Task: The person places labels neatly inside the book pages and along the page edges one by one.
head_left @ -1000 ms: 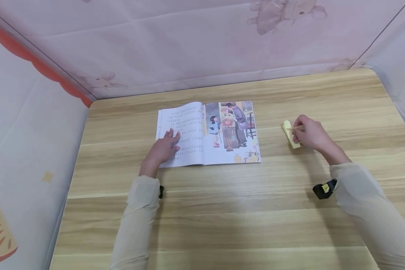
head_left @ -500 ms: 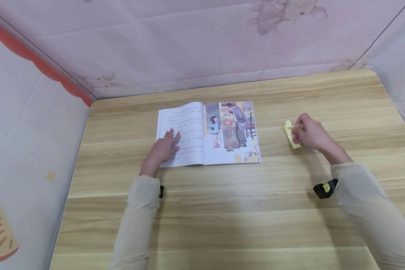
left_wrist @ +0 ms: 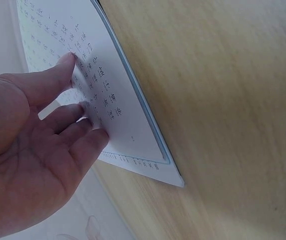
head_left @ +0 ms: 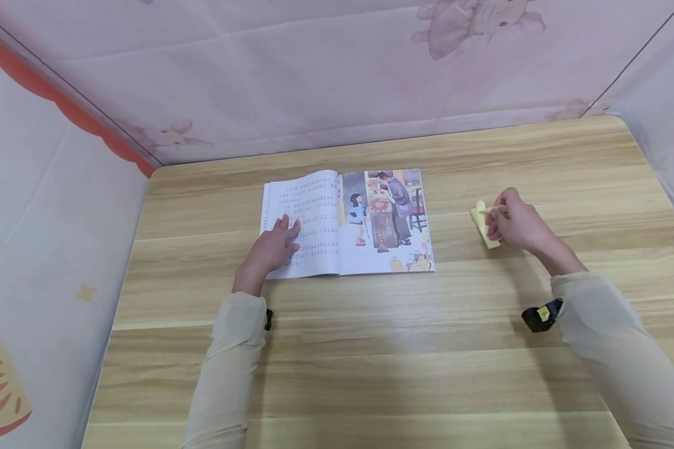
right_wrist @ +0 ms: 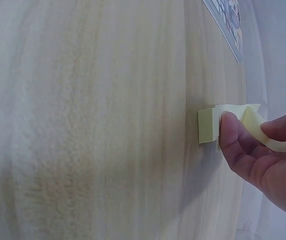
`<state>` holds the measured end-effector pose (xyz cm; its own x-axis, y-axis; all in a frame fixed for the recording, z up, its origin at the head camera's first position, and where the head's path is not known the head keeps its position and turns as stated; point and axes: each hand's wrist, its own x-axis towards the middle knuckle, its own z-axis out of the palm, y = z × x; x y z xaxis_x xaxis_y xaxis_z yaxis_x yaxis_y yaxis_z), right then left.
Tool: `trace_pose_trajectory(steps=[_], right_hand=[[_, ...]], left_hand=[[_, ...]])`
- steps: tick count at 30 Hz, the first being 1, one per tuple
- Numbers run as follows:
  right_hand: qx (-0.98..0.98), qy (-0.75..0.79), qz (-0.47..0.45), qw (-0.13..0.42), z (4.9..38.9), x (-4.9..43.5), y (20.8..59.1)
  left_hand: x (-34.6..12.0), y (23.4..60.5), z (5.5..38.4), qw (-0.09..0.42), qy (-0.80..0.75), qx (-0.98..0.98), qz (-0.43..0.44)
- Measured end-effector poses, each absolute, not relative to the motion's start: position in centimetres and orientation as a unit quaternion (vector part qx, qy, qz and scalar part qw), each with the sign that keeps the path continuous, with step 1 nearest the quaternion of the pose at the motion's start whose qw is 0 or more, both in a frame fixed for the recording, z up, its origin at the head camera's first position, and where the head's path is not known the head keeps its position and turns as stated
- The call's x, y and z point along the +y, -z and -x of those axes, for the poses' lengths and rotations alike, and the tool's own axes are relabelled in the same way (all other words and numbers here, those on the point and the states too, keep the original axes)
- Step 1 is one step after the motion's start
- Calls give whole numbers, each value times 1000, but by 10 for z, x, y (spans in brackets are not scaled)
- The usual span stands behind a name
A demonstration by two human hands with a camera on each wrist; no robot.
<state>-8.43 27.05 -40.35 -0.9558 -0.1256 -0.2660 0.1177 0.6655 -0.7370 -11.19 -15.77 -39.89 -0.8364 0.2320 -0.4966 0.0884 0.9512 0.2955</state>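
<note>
An illustrated book point(head_left: 365, 262) lies spread on the wooden table, text page on the left and a colored picture on the right. My left hand point(head_left: 271, 248) rests on the text page with fingers spread; the left wrist view shows its fingertips touching the paper point(left_wrist: 117, 85). To the right of the book is a narrow pad of pale yellow sticky notes point(right_wrist: 206, 127). My right hand point(head_left: 518, 222) is at this pad, pinching the top sticky note point(right_wrist: 253, 125) between thumb and fingers. That note bends up, curling away from the pad, part of it hidden by the fingers.
The wood-grain table point(head_left: 393, 362) extends around the book and pad. Behind it hangs a pink printed cloth wall point(head_left: 314, 81), with a pale wall point(head_left: 50, 218) on the left. A black wrist device point(head_left: 541, 315) hangs under the right sleeve.
My right hand has risen slightly away from the pad, and the sticky note's bend has shifted a little. The left hand and the book have stayed put.
</note>
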Motion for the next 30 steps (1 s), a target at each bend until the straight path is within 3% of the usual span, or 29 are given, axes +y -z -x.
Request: trace_pose_trajectory(steps=[30], right_hand=[[882,430,-12,195,91,272,397]], left_hand=[[-159,400,112,263,-145,950,-86]])
